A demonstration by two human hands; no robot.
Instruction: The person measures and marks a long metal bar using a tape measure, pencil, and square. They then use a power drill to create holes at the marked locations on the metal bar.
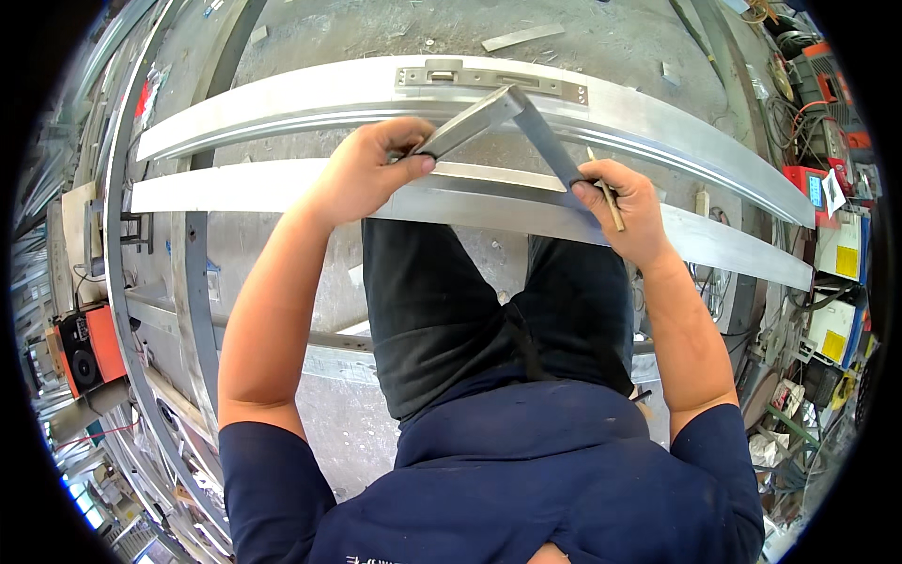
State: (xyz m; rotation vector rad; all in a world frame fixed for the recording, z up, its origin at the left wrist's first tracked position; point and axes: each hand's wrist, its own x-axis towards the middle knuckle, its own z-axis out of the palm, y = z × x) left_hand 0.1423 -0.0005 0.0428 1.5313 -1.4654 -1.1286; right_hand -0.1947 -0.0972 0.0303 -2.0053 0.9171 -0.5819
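Observation:
I hold a grey metal square above two long silver metal profiles, its corner pointing away from me. My left hand is closed on the end of its left arm, thumb on top. The fingers of my right hand pinch the end of the other, darker arm. A pencil is also held in that hand, slanting across the fingers. Beneath my hands lies the near profile. On the far profile sits a long metal lock plate with a latch, just beyond the square's corner.
Steel frame bars support the profiles at the left. A red and black speaker-like box stands further left. At the right are a red device with a screen, cables and white boxes. A metal strip lies on the floor.

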